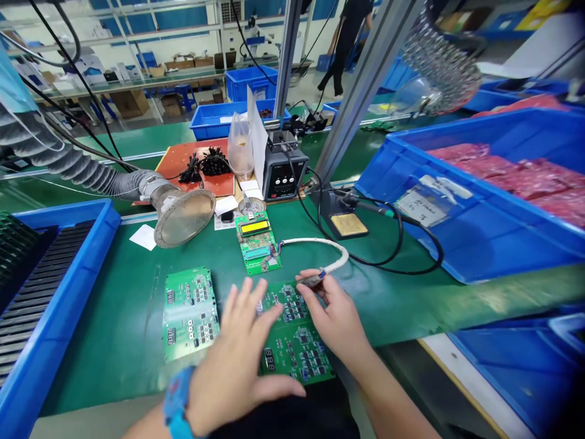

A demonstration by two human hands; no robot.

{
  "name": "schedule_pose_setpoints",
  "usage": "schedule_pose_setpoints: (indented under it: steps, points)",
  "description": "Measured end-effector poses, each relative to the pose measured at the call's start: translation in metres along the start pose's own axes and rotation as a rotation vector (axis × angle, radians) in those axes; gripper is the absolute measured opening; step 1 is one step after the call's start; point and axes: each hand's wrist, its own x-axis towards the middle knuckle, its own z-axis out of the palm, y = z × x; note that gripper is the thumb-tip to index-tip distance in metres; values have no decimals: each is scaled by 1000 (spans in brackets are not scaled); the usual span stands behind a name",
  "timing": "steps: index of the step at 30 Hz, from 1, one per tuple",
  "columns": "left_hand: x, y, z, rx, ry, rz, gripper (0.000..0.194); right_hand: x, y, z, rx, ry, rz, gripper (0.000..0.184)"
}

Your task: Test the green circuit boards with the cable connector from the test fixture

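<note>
My left hand, with a blue band at the wrist, is spread open over the left part of a green circuit board; whether it touches the board I cannot tell. My right hand pinches a small grey connector-like probe at the board's upper right corner. A white sleeved cable runs from that probe to a green programmer board with a lit yellow display and a socket. Another green circuit board with digit displays lies left of my left hand.
A blue bin with dark slotted racks stands left, below a fume extraction hood. Behind are a soldering station and an iron stand with sponge. At right is a blue bin of pink bags. A person is in the background.
</note>
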Motion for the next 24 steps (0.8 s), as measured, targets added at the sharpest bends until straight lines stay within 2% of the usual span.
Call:
schedule_pose_setpoints:
  steps: [2,4,5,6,9,14,18,24]
  points:
    - [12,18,18,-32,-28,52,91,-1,-1,1,-42,17,-35,18]
    - [17,21,36,-41,-4,77,98,-2,-1,2,-72,34,-58,17]
    - [17,18,44,-44,27,93,95,-2,-1,3,-85,43,-70,16]
    - [18,14,51,-45,72,120,85,-1,0,4,-96,50,-87,15]
    - [17,3,62,8,160,108,26,0,3,7,-101,74,-126,12]
    - [15,6,51,-13,112,144,11,-1,3,6,-68,53,-101,13]
    - [17,11,37,-86,30,154,18,-2,2,4,-56,23,-82,15]
    - [14,14,27,-185,-62,89,11,-3,0,4,-60,2,-75,14]
